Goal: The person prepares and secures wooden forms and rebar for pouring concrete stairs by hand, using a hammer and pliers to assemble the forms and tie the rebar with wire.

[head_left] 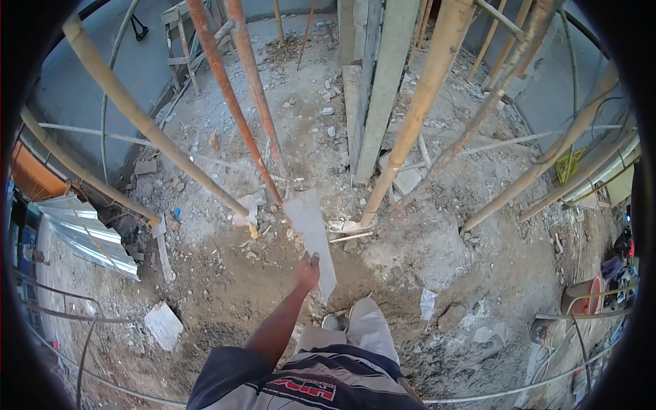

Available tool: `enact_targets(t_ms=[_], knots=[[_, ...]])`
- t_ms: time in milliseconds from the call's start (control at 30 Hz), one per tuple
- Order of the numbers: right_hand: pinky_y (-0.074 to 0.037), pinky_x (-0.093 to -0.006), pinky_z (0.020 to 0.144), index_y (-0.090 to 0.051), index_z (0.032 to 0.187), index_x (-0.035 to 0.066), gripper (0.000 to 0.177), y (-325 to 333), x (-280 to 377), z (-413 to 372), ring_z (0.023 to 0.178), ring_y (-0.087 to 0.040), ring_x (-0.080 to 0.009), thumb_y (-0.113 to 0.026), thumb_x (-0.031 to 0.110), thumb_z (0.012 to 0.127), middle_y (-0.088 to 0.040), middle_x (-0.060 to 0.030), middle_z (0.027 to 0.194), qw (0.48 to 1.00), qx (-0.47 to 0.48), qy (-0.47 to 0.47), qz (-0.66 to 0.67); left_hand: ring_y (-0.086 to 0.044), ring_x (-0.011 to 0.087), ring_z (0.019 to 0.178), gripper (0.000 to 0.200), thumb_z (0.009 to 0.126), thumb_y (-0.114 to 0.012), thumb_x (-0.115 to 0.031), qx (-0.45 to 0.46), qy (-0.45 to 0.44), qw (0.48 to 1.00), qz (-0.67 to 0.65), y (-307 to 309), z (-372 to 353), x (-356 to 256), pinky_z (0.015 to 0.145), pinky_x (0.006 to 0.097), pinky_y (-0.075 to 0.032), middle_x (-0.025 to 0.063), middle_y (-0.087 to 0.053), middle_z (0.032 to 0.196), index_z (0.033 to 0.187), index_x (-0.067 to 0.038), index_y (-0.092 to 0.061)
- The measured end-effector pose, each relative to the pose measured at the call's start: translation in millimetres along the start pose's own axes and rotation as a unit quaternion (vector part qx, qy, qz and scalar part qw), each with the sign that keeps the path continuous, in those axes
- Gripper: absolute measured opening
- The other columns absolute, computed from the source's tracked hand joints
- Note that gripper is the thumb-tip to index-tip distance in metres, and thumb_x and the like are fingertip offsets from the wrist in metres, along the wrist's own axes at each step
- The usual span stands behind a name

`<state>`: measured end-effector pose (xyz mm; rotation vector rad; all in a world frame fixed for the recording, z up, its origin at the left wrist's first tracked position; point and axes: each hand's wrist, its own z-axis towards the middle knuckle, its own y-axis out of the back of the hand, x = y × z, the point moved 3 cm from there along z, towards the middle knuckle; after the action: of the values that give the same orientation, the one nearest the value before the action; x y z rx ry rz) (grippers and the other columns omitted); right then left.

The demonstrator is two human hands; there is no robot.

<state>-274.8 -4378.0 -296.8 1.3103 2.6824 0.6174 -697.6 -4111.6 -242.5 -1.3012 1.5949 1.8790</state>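
My left hand [308, 272] is closed on the edge of a long, flat, pale grey board [311, 222], its thumb lying on the upper face. The board slants away from me over the dirt floor, with a pointed near end by my shoes and a wider far end close to the foot of a rust-red pole [232, 102]. A short pale stick [351, 238] lies just right of the board. My right hand is out of sight.
Bamboo poles [422, 102] and a concrete column [385, 96] stand ahead among rubble. Corrugated metal sheet [92, 236] leans at left. A pale slab [164, 326] lies on the ground at lower left, and a reddish bucket [581, 298] stands at far right.
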Motion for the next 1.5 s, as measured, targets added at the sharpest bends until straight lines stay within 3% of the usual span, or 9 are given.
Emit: enact_targets(t_ms=[267, 367, 567, 767, 1000, 1133, 1233, 1333, 1500], knots=[[-0.046, -0.0467, 0.07, -0.059, 0.088, -0.001, 0.043, 64, 138, 69, 0.077, -0.058, -0.0354, -0.064, 0.041, 0.082, -0.061, -0.0202, 0.08, 1.0, 0.01, 0.005, -0.006, -0.06, 0.0489, 0.089, 0.044, 0.095, -0.047, -0.032, 0.013, -0.019, 0.999, -0.03, -21, 179, -63, 0.075, 0.0524, -0.047, 0.0333, -0.062, 0.09, 0.11, 0.009, -0.056], [-0.046, -0.0465, 0.069, -0.059, 0.086, -0.001, 0.043, 120, 201, 91, 0.075, -0.058, -0.0347, -0.064, 0.041, 0.083, -0.06, -0.0198, 0.078, 0.999, 0.0, 0.03, -0.029, -0.06, 0.05, 0.082, 0.043, 0.094, -0.047, -0.033, 0.006, -0.007, 0.999, 0.051, -26, 252, -84, 0.073, 0.0552, -0.046, 0.0345, -0.061, 0.08, 0.095, 0.008, -0.06], [-0.046, -0.0461, 0.067, -0.059, 0.082, -0.001, 0.042, 245, 329, 112, 0.072, -0.057, -0.0335, -0.065, 0.041, 0.083, -0.06, -0.0189, 0.075, 0.993, -0.038, 0.076, -0.085, -0.06, 0.0491, 0.093, 0.056, 0.094, -0.044, -0.044, -0.015, 0.066, 0.996, 0.057, -13, 382, -104, 0.083, 0.0533, -0.046, 0.0342, -0.061, 0.094, 0.1, 0.009, -0.062], [-0.045, -0.0457, 0.064, -0.059, 0.079, -0.001, 0.042, 318, 482, 115, 0.068, -0.056, -0.0322, -0.065, 0.041, 0.083, -0.059, -0.0181, 0.072, 0.986, -0.081, 0.125, -0.074, -0.055, 0.0459, 0.109, 0.058, 0.092, -0.046, -0.048, -0.095, 0.1, 0.99, 0.039, -8, 494, -36, 0.093, 0.0491, -0.043, 0.0314, -0.06, 0.109, 0.108, 0.006, -0.061], [-0.045, -0.0452, 0.061, -0.06, 0.074, -0.001, 0.043, 344, 675, 149, 0.064, -0.056, -0.0308, -0.066, 0.041, 0.084, -0.058, -0.0171, 0.068, 0.979, -0.085, 0.166, -0.087, -0.056, 0.0454, 0.107, 0.051, 0.094, -0.047, -0.04, -0.084, 0.237, 0.964, 0.082, -20, 590, 80, 0.092, 0.0495, -0.043, 0.0286, -0.06, 0.112, 0.115, 0.004, -0.058], [-0.044, -0.0449, 0.06, -0.06, 0.072, -0.001, 0.044, 358, 787, 176, 0.062, -0.055, -0.03, -0.066, 0.041, 0.084, -0.058, -0.0165, 0.066, 0.977, -0.075, 0.161, -0.121, -0.055, 0.0407, 0.113, 0.052, 0.094, -0.046, -0.039, -0.145, 0.326, 0.931, 0.083, -40, 639, 107, 0.096, 0.047, -0.042, 0.0269, -0.059, 0.118, 0.122, 0.004, -0.054], [-0.044, -0.0447, 0.058, -0.06, 0.07, -0.001, 0.044, 372, 838, 182, 0.06, -0.055, -0.0293, -0.066, 0.041, 0.084, -0.057, -0.0161, 0.064, 0.981, -0.071, 0.14, -0.115, -0.053, 0.0396, 0.116, 0.053, 0.094, -0.047, -0.036, -0.111, 0.384, 0.914, -0.06, 9, 678, 36, 0.099, 0.0442, -0.04, 0.026, -0.057, 0.122, 0.127, 0.004, -0.051], [-0.044, -0.0445, 0.057, -0.06, 0.068, 0.0, 0.045, 378, 870, 179, 0.058, -0.055, -0.0287, -0.066, 0.041, 0.084, -0.057, -0.0157, 0.062, 0.988, -0.066, 0.116, -0.079, -0.057, 0.0415, 0.106, 0.043, 0.092, -0.047, -0.031, -0.161, 0.278, 0.947, 0.023, 34, 743, 33, 0.092, 0.0453, -0.043, 0.0261, -0.061, 0.111, 0.117, 0.003, -0.058], [-0.043, -0.0441, 0.055, -0.06, 0.065, 0.0, 0.046, 360, 888, 171, 0.055, -0.054, -0.0277, -0.067, 0.041, 0.085, -0.056, -0.015, 0.06, 0.998, -0.044, 0.05, -0.003, -0.057, 0.0451, 0.096, 0.038, 0.095, -0.045, -0.03, -0.093, 0.118, 0.988, 0.029, 82, 838, -36, 0.082, 0.0495, -0.043, 0.0285, -0.062, 0.099, 0.101, 0.004, -0.061]])
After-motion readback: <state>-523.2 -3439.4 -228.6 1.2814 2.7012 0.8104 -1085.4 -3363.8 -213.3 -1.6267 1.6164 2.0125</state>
